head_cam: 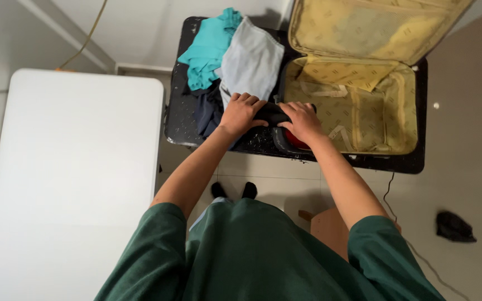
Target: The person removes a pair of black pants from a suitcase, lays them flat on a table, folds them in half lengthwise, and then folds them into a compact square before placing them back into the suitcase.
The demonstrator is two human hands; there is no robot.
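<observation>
Both hands pressed on a dark garment at the near edge of a black table, beside an open suitcase.

Obs.: the dark garment (272, 114) lies between and under the two hands, on the near left corner of the suitcase (364, 106), whose yellow-lined lid stands open at the far right. Left hand (242, 113) rests palm down on the garment's left end, fingers curled loosely over it; right hand (303, 121) covers its right end the same way. Whether either hand truly grips the cloth, cannot tell. A red item (295, 140) shows just below the right hand. Left of the hands: a pile of navy clothes (207, 111), with a pale grey garment (250, 62) and a teal garment (210, 47) farther back. All on the black table (177, 120). White table (68, 173) stands well apart at left. A dark cloth (454, 227) lies on the floor at near right.
</observation>
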